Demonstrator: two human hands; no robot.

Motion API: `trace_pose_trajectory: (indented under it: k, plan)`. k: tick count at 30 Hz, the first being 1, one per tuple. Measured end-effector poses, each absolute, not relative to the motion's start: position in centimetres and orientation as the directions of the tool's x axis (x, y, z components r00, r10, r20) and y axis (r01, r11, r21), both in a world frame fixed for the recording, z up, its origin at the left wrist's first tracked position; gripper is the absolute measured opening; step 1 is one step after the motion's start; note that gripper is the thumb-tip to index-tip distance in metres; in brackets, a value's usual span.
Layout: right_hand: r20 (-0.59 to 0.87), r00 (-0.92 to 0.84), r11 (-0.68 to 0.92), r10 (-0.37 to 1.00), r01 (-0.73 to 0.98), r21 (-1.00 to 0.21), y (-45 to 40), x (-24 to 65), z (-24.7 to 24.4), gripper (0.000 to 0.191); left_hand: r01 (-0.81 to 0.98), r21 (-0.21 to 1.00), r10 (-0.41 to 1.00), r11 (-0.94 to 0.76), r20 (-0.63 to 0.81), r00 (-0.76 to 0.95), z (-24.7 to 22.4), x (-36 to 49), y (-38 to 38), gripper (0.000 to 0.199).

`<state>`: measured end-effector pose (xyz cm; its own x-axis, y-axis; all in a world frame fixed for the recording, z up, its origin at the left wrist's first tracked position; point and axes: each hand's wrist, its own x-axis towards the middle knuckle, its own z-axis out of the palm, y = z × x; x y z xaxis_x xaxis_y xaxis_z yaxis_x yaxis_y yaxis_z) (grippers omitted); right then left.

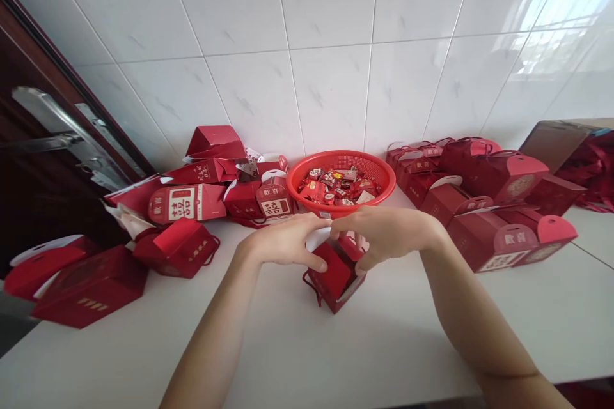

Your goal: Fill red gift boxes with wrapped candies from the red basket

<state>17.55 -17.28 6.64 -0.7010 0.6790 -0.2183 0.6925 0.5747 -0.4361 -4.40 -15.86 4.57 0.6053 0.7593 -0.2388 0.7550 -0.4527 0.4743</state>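
A small red box with a dark red cord stands on the white table, its top partly open. My left hand grips its left side and a raised flap, the thumb on the red panel. On the other side my right hand has its thumb and fingers closed on the box's upper right edge. Both hands hide part of the flaps. Just behind them is a red plastic basket with many small wrapped sweets.
Several red boxes lie at the left, some with raised flaps. More boxes with handles are grouped at the right, beside a carton holding dark red items. Behind runs a tiled wall; a door handle is at left.
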Motion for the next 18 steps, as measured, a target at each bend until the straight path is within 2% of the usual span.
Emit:
trace_pose_trajectory:
  k: [3, 6, 8, 13, 15, 18]
  plan:
    - [-0.239, -0.724, 0.593, 0.647, 0.675, -0.440, -17.0, 17.1, 6.4, 0.034, 0.728, 0.527, 0.762, -0.438, -0.212, 0.612, 3.9, -3.4, -16.1, 0.081]
    - [-0.266, -0.744, 0.596, 0.612, 0.656, -0.464, -16.3, 16.8, 5.9, 0.035, 0.742, 0.543, 0.763, -0.392, -0.259, 0.593, 3.6, -3.0, -16.2, 0.094]
    - [-0.282, -0.766, 0.590, 0.577, 0.630, -0.505, -15.6, 16.8, 5.6, 0.040, 0.769, 0.522, 0.769, -0.369, -0.293, 0.568, 3.6, -2.9, -16.2, 0.087]
    - [-0.309, -0.789, 0.589, 0.531, 0.606, -0.534, -14.5, 17.0, 5.5, 0.046, 0.801, 0.434, 0.787, -0.413, -0.274, 0.553, 4.0, -2.9, -16.1, 0.044]
    - [-0.309, -0.761, 0.584, 0.571, 0.641, -0.499, -14.4, 17.0, 5.5, 0.044, 0.802, 0.427, 0.786, -0.419, -0.272, 0.555, 4.1, -2.9, -16.1, 0.041]
    - [-0.325, -0.665, 0.549, 0.672, 0.742, -0.384, -14.3, 16.8, 5.2, 0.042, 0.815, 0.410, 0.794, -0.410, -0.279, 0.540, 4.0, -3.0, -16.2, 0.040]
